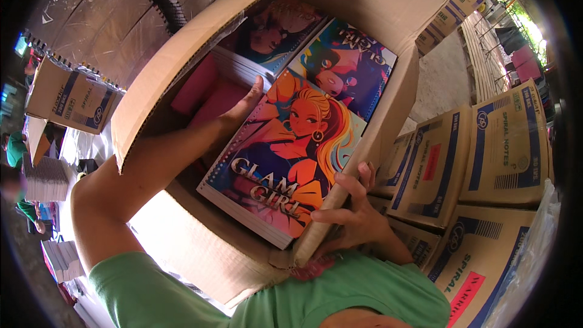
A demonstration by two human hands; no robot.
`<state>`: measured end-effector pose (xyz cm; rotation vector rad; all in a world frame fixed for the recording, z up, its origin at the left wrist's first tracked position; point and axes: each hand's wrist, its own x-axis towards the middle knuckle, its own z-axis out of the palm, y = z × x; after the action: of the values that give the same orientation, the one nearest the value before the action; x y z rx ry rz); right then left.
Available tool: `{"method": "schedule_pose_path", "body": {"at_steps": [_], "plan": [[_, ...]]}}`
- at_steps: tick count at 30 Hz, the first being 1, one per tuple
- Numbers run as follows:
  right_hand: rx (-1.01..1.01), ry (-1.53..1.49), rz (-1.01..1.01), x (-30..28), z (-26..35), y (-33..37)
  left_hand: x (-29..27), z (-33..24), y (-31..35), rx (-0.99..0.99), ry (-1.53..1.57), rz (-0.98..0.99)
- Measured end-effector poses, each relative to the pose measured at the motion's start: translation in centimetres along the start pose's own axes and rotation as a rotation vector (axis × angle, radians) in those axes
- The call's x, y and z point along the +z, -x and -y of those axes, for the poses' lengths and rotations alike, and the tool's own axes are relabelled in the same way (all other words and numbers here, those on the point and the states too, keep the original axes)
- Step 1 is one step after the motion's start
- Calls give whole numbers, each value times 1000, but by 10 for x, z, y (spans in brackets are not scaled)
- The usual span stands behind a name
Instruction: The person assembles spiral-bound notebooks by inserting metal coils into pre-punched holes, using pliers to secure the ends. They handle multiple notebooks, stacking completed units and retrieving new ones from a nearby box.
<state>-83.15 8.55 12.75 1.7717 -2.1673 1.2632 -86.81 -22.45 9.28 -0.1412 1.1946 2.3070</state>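
A deep cardboard box (197,218) stands tilted before me, its flaps raised. Inside lie stacks of spiral notebooks with bright illustrated covers. The nearest notebook stack (297,146) shows a figure with a long blond ponytail. Beyond it lies another colourful notebook stack (337,67), and to its left a darker notebook stack (267,30). My left hand (248,100) reaches into the box against the left side of the near stack, a digit stretched out; its other fingers are mostly hidden. My right hand (358,212) grips the box's right wall near the front corner, fingers bent over the rim.
Closed printed cartons (504,146) are piled on the right. Pinkish-red material (209,94) shows in the box left of the stacks. Clear plastic wrap (91,6) covers something at the upper left. Another carton (73,97) and notebook piles (45,179) stand at the left.
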Motion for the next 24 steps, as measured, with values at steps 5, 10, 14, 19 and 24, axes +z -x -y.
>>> {"method": "schedule_pose_path", "body": {"at_steps": [5, 10, 14, 19, 24], "plan": [[-3, -5, 6, 0, 0, -2, -8, 3, -4, 4, 198, 50], [-11, 6, -51, 5, -3, 5, 0, 2, -4, 44, 166, 36], [21, 45, -58, 3, 5, -4, 15, 0, -2, 63, 125, -6], [-22, 139, -81, 7, 0, 2, 29, -1, 3, 64, 24, -81], [-43, 212, -90, 7, -5, 6, 36, -7, 6, 56, -46, -117]]}}
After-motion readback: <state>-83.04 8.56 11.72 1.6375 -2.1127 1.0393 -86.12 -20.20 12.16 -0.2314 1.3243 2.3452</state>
